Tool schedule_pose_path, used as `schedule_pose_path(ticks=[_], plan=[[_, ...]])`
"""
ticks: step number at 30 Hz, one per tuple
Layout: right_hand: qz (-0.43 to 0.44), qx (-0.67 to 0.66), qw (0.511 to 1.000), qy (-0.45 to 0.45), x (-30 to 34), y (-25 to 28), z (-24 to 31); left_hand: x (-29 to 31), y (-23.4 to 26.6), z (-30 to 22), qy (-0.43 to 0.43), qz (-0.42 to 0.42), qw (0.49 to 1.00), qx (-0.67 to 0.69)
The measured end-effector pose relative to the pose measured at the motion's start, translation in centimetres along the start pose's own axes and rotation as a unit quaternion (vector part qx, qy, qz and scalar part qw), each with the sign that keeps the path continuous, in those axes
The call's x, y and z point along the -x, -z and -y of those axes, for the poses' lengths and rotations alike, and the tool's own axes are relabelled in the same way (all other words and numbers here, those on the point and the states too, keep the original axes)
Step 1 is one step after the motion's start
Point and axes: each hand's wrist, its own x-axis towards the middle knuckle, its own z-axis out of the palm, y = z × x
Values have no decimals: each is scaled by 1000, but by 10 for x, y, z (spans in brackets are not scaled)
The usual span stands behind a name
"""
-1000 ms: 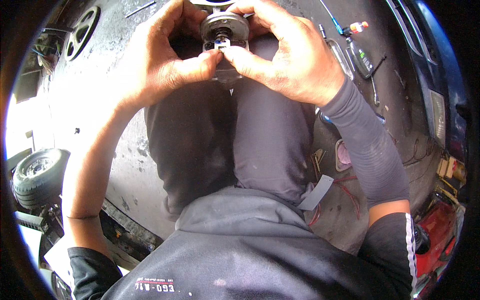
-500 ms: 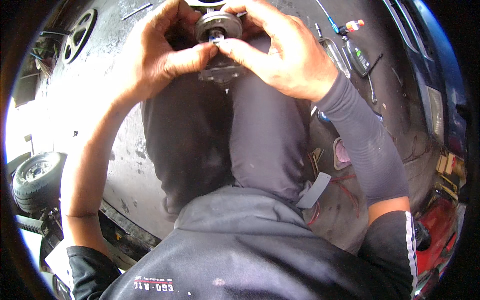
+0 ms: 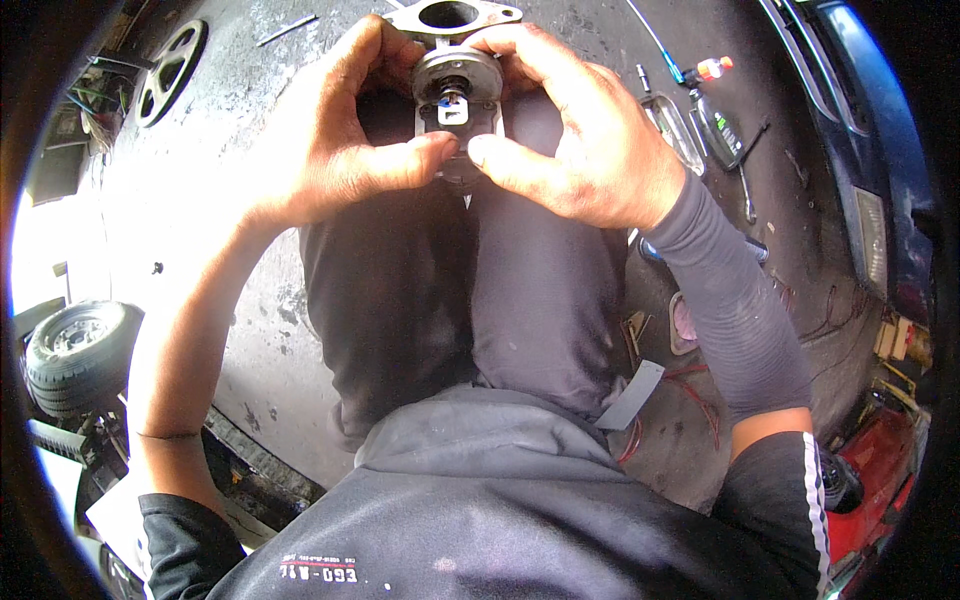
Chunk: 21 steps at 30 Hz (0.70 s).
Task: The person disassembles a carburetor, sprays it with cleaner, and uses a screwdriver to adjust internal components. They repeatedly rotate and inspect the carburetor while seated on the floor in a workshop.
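So, in the head view, the metal part (image 3: 458,66) is up top in the middle, right over the dark trousers (image 3: 390,290). Left hand (image 3: 335,145) is curled around one side, right hand (image 3: 605,140) around the other, so both are gripping it. The thumbs (image 3: 412,162) almost meet on the near end, just below a small pale fitting (image 3: 452,105). A flange (image 3: 502,15) with a big round hole pokes out on the far side. Off to the right there's a dark bottle (image 3: 718,132) lying on the floor (image 3: 270,330), and a tyre (image 3: 70,380) sits over on the left.
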Motion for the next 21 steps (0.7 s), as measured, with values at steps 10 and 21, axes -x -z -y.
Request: schedule_pose_path(ticks=[10, 21], plan=[[-47, 19, 999, 5, 4, 13, 32, 17, -55, -46, 56, -156, 975, -147], [-22, 14, 1000, -8, 37, 48, 106, 36, -128, -84, -117, -299, 943, 85]])
